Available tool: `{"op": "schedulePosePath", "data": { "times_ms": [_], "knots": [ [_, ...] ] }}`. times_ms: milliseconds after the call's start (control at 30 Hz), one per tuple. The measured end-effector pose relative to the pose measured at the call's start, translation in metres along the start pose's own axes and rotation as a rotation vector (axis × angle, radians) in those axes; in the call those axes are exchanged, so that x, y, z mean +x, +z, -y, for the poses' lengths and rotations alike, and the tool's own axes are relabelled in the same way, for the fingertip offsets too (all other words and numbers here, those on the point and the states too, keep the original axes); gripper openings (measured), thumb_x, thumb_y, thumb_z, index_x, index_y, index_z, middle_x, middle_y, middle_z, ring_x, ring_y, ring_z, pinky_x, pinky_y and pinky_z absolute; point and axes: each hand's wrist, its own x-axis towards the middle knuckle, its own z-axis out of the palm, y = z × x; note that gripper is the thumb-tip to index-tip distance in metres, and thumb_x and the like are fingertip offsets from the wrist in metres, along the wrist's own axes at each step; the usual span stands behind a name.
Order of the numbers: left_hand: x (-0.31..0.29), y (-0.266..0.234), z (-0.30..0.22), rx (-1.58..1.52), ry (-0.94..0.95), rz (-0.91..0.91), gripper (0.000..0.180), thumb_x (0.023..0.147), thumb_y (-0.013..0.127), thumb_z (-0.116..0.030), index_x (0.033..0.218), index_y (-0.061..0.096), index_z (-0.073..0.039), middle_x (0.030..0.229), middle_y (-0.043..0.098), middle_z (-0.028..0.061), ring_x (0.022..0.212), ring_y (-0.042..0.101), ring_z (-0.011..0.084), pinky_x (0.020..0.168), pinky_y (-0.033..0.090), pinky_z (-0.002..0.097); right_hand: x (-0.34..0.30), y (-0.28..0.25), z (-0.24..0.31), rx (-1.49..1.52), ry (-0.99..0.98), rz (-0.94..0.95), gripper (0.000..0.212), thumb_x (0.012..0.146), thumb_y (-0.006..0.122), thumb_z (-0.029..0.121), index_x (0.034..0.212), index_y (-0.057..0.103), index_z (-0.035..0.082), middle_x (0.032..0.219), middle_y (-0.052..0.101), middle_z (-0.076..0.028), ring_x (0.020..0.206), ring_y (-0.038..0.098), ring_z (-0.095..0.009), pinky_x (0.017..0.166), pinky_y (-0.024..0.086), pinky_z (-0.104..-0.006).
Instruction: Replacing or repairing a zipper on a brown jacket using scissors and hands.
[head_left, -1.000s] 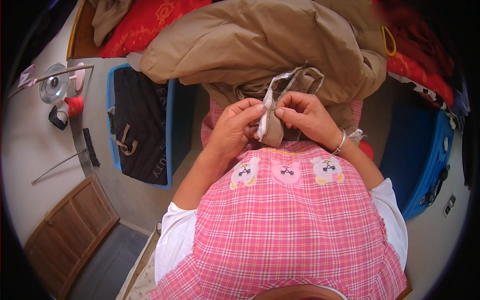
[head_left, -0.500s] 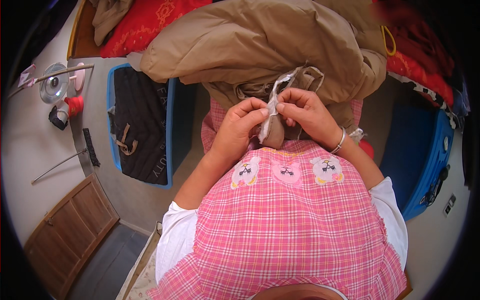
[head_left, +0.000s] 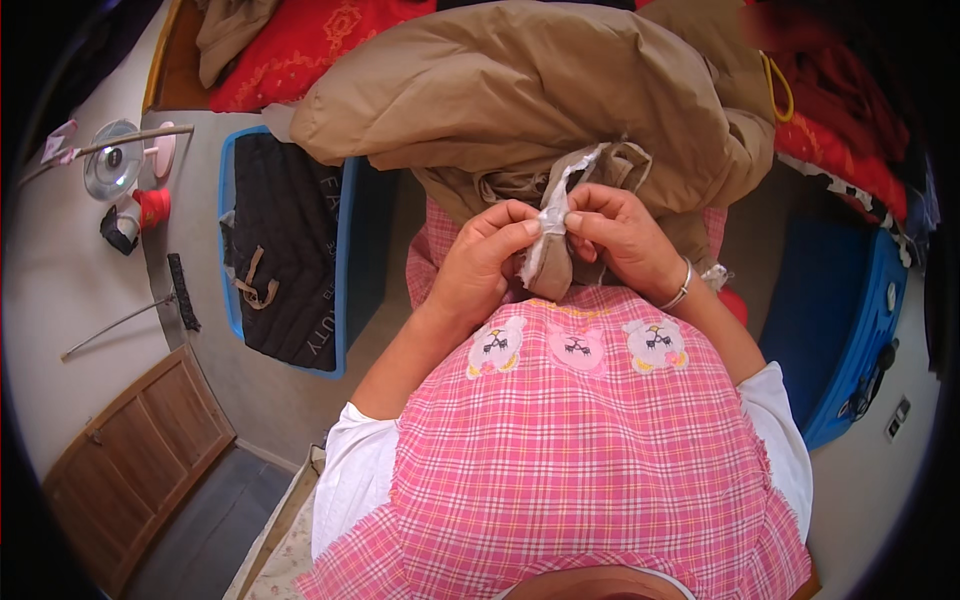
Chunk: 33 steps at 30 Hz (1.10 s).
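A large tan padded garment (head_left: 520, 85) is heaped in front of me, and part of it hangs down toward my lap. Just above my apron, my left hand (head_left: 490, 248) and my right hand (head_left: 622, 238) meet at a strip of tan fabric with a white lining edge (head_left: 551, 222). Thumb and fingertips of each hand pinch that white edge, one hand on either side. Below the fingers a fold of the tan strip (head_left: 550, 270) hangs down. A loop of the same strip rises above them. My right wrist wears a bracelet (head_left: 681, 284).
To the left stands a blue-rimmed bin (head_left: 340, 250) holding a dark quilted garment (head_left: 280, 250). At right is a blue plastic container (head_left: 850, 330). Red patterned cloth (head_left: 310, 50) lies behind the tan heap. A fan (head_left: 113, 160) and a wooden door (head_left: 130, 460) are at far left.
My fingers have spread the white edge wider between them, so more of its flat face shows. Both hands stay in nearly the same place, and the view has shifted slightly.
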Motion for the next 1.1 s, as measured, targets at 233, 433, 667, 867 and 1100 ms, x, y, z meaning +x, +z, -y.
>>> {"op": "schedulePosePath", "data": {
  "times_ms": [233,433,667,867,1100],
  "knots": [
    [0.006,-0.058,-0.021,0.365,0.433,-0.44,0.019,0.088,0.057,-0.021,0.098,0.055,-0.005,0.085,0.059,0.0029,0.073,0.055,0.0078,0.06,0.043,0.0209,-0.005,-0.028,0.041,-0.809,-0.473,-0.345,0.011,0.081,0.058,0.007,0.089,0.056,-0.001,0.072,0.056,-0.001,0.063,0.05,-0.008,0.058,0.041,-0.0226],
    [0.013,-0.084,-0.019,0.458,0.387,-0.693,0.042,0.083,0.063,-0.028,0.114,0.05,-0.003,0.092,0.056,0.0025,0.076,0.054,0.009,0.061,0.04,0.0223,0.0,-0.018,0.056,-1.251,-0.725,-0.481,0.018,0.073,0.059,0.001,0.091,0.056,0.001,0.083,0.057,-0.01,0.068,0.057,-0.023,0.063,0.045,-0.0293],
    [0.042,-0.091,-0.021,0.504,0.339,-0.598,0.054,0.081,0.066,-0.028,0.124,0.047,-0.001,0.101,0.058,0.0053,0.081,0.053,0.0116,0.069,0.042,0.0269,0.014,0.03,0.033,-1.384,-0.877,-0.17,0.047,0.062,0.076,0.014,0.105,0.058,0.008,0.11,0.055,-0.012,0.1,0.054,-0.03,0.083,0.044,-0.0382],
    [0.053,-0.118,-0.007,0.408,0.469,-0.528,0.03,0.082,0.063,-0.021,0.103,0.057,0.0,0.093,0.059,0.0046,0.079,0.053,0.0121,0.07,0.041,0.0254,0.033,0.038,0.008,-1.731,-0.756,-0.001,0.068,0.062,0.074,0.022,0.125,0.047,0.014,0.135,0.036,-0.011,0.124,0.036,-0.028,0.096,0.032,-0.0412],
    [0.021,-0.074,-0.024,-0.042,0.629,-0.257,0.006,0.087,0.056,-0.007,0.093,0.055,-0.008,0.088,0.058,0.0007,0.087,0.052,0.0088,0.081,0.041,0.0232,0.046,0.035,0.011,-1.732,-0.847,-0.037,0.068,0.059,0.066,0.007,0.124,0.048,0.014,0.119,0.049,-0.009,0.111,0.046,-0.026,0.089,0.036,-0.0396]
  ]
}}
